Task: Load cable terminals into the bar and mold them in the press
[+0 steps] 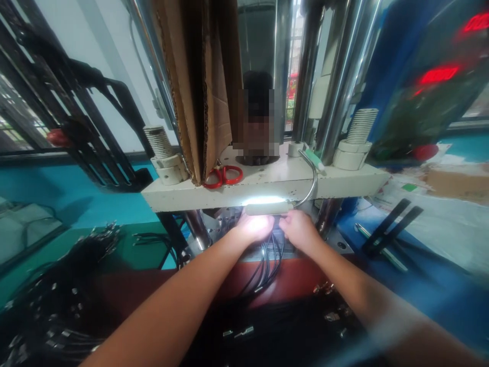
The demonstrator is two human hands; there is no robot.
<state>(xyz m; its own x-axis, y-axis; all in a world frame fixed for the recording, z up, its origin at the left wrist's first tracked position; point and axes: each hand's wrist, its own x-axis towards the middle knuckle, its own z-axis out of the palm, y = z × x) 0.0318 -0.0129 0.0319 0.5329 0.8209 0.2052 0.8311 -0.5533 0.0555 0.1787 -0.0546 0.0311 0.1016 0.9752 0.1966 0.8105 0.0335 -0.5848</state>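
Observation:
My left hand (259,228) is under the press's cream plate, closed, with its fingers curled and partly washed out by glare. Close beside it, my right hand (299,229) is closed in a pinch. Whatever either hand grips is too small or hidden to make out. Several thin black cables (272,262) hang down from between and below the hands onto a reddish-brown surface. A lit lamp bar (269,208) on the plate's front edge shines just above my fingers. Metal tooling behind the hands is mostly covered.
The cream press plate (263,187) carries red-handled scissors (223,176) and a cardboard sheet (191,92). A flexible metal hose (314,186) curves down at its right. Bundled black cables (53,300) lie left. A green-and-silver pen-like tool (382,247) rests right, by two black bars (393,227).

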